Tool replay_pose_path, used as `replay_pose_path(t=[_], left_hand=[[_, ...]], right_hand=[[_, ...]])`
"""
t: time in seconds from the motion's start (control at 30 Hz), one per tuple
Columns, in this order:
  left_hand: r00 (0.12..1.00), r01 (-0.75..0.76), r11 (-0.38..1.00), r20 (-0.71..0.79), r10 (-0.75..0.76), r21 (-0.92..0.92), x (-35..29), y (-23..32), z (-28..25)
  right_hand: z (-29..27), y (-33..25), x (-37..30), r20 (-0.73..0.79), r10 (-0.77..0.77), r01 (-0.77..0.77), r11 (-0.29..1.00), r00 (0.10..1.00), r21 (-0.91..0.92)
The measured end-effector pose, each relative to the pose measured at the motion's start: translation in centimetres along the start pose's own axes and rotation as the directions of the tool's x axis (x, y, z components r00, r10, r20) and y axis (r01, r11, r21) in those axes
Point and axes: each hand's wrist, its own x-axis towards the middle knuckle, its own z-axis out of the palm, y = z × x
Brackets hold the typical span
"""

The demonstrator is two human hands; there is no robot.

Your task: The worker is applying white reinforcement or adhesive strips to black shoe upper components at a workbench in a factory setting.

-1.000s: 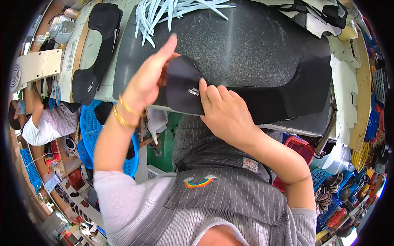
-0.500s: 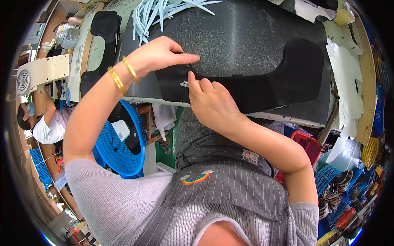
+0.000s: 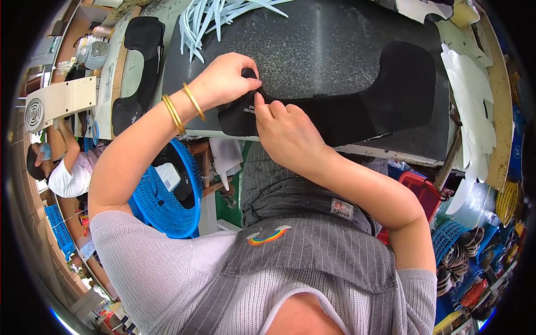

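A black U-shaped fabric piece [image 3: 403,89] lies along the near edge of the dark work board [image 3: 312,50], its two wide ends pointing away from me. My left hand [image 3: 231,78], with gold bangles [image 3: 181,111] at the wrist, pinches the inner edge at the left end, where a bit of black material rises between thumb and fingers. Right beside it, my right hand [image 3: 290,125] has its fingers curled onto the same edge, the index fingertip nearly meeting the left thumb. Small white print shows next to the right fingers. The right thumb is hidden.
Pale blue strips [image 3: 209,22] are heaped at the board's far left. Another black piece [image 3: 139,72] lies further left. White cut sheets [image 3: 472,106] hang at the right. Below the table stand a blue basket [image 3: 167,195] and a red basket [image 3: 419,195]. A co-worker [image 3: 67,167] sits at left.
My left thumb, stretched out before, is now bent in against the fingers, pinching the edge. My right hand stays at nearly the same spot on the fabric.
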Motion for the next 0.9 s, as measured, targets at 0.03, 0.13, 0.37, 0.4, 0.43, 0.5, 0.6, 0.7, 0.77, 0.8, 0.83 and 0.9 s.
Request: replay_pose_path(t=[0.03, 0.13, 0.37, 0.4, 0.43, 0.5, 0.6, 0.7, 0.77, 0.8, 0.83, 0.9], left_hand=[[0.971, -0.203, 0.965, -0.092, 0.22, 0.166, -0.3, -0.1, 0.2], [0.683, -0.505, 0.54, -0.071, 0.727, 0.673, -1.8, -0.1, 0.8], [0.859, -0.451, 0.854, -0.387, 0.336, -0.26, -1.9, -4.7, 2.3], [0.859, -0.451, 0.851, -0.39, 0.332, -0.269, -1.7, -5.0, 2.4], [0.868, -0.438, 0.81, -0.417, 0.269, -0.39, -1.7, -5.4, 2.7], [0.885, -0.401, 0.759, -0.432, 0.176, -0.512, -1.2, -5.9, 2.7], [0.903, -0.349, 0.756, -0.414, 0.114, -0.553, -0.6, -5.6, 2.3], [0.927, -0.242, 0.829, -0.374, 0.043, -0.505, -0.8, -4.7, 1.1], [0.935, -0.183, 0.853, -0.355, -0.003, -0.488, -0.8, -4.4, 0.7], [0.941, -0.191, 0.887, -0.335, 0.044, -0.42, -0.6, -4.4, 0.6], [0.945, -0.2, 0.917, -0.314, 0.088, -0.345, -0.5, -4.5, 0.4], [0.886, -0.273, 0.953, -0.42, 0.196, -0.132, 0.2, -5.6, 0.6]], right_hand=[[0.0, -0.1, 0.0, -0.009, 0.012, -0.012, 1.0, 1.0, 0.004], [0.0, -0.3, -0.1, 0.014, 0.045, -0.046, 0.998, 0.999, 0.041], [-0.6, 0.1, -0.2, 0.009, 0.084, -0.085, 0.988, 0.996, 0.131], [-0.6, 0.1, -0.1, 0.031, 0.085, -0.088, 0.988, 0.996, 0.125], [-0.8, 0.0, 0.0, 0.043, 0.069, -0.074, 0.989, 0.997, 0.128], [-1.0, 0.0, 0.3, 0.135, 0.09, -0.101, 0.992, 0.987, 0.071], [-1.6, 0.2, 1.1, 0.224, 0.116, -0.145, 0.983, 0.968, 0.116], [-1.9, 0.0, 1.8, 0.238, 0.125, -0.165, 0.973, 0.963, 0.159], [-2.0, -0.1, 2.0, 0.248, 0.112, -0.158, 0.972, 0.962, 0.174], [-2.0, -0.1, 2.1, 0.258, 0.105, -0.152, 0.974, 0.96, 0.17], [-2.1, 0.1, 2.1, 0.264, 0.097, -0.145, 0.975, 0.96, 0.166], [-2.2, 0.5, 2.2, 0.257, 0.036, -0.092, 0.973, 0.966, 0.212]])
